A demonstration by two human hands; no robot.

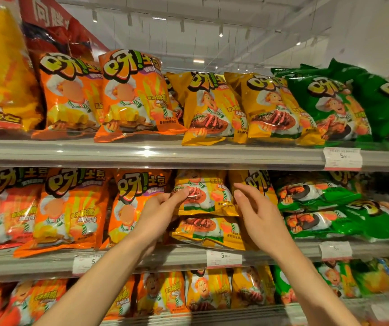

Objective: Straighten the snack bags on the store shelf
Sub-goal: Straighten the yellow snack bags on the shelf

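On the middle shelf (156, 256) two yellow snack bags lie flat, stacked one on the other. My left hand (159, 209) grips the left edge of the upper yellow bag (208, 192), thumb on its front. The lower yellow bag (212, 231) lies under it. My right hand (258, 214) hovers at the upper bag's right edge with fingers straight and relaxed; whether it touches the bag I cannot tell. Another yellow bag (258, 181) stands partly hidden behind my right hand.
Orange bags (71, 208) stand upright left of my hands and green bags (318, 208) lie stacked on the right. The top shelf (141, 152) carries upright orange, yellow and green bags. Price tags (224, 258) hang on the shelf rails. More bags fill the lower shelf.
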